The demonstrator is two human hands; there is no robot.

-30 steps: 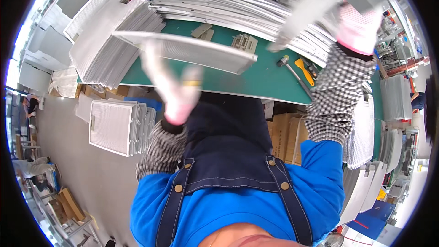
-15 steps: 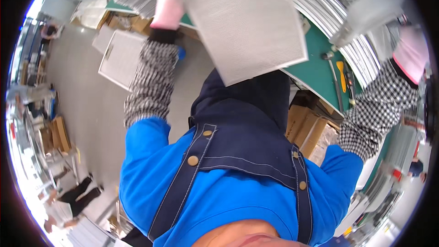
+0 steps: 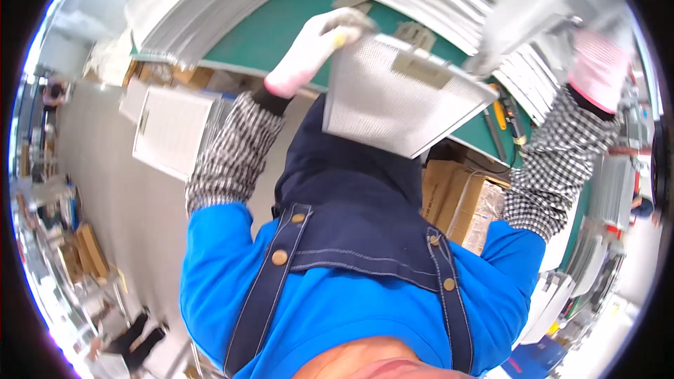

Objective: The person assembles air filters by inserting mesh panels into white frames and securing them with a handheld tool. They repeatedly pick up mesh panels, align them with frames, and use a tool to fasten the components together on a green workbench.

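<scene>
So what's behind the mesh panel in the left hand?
Past the mesh panel, green table and part of some beige pieces show; dark apron shows below. Anything directly behind it is covered.

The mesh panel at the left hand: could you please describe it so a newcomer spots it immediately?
Find the green worktable, then the gloved left hand near its front edge. It holds the mesh panel by a corner, single, unlike the stacked panels farther left.

L hand (image 3: 321,45) fingertips blurred; R hand (image 3: 602,60) fingers blurred, grip unclear; grey obj. (image 3: 530,10) blurred.
</scene>
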